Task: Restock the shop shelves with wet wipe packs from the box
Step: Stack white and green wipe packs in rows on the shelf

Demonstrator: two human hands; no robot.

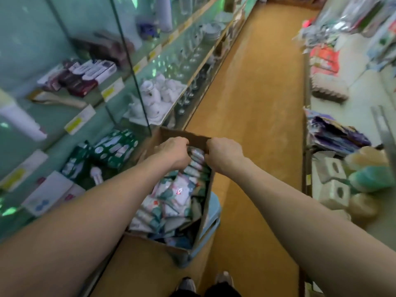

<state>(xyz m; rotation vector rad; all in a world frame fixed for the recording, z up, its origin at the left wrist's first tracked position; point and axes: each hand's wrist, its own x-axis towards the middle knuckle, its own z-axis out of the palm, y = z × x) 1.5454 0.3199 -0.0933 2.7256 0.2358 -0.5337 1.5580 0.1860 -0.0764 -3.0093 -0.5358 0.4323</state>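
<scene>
An open cardboard box (205,213) stands on a light blue stool in the aisle, full of floral-patterned wet wipe packs (171,202). Both my hands reach into its far end. My left hand (173,152) and my right hand (222,154) curl round a row of wet wipe packs (197,158) standing on edge between them. The fingertips are hidden behind the packs. Green wet wipe packs (113,150) lie on the lower glass shelf to the left of the box.
Glass shelves (150,67) on the left carry white ceramic pots (158,93), glassware, dark boxes and yellow price labels. The right shelf holds tissue boxes (334,183), sponges and packaged goods. The orange floor (257,93) runs ahead. My shoes show below.
</scene>
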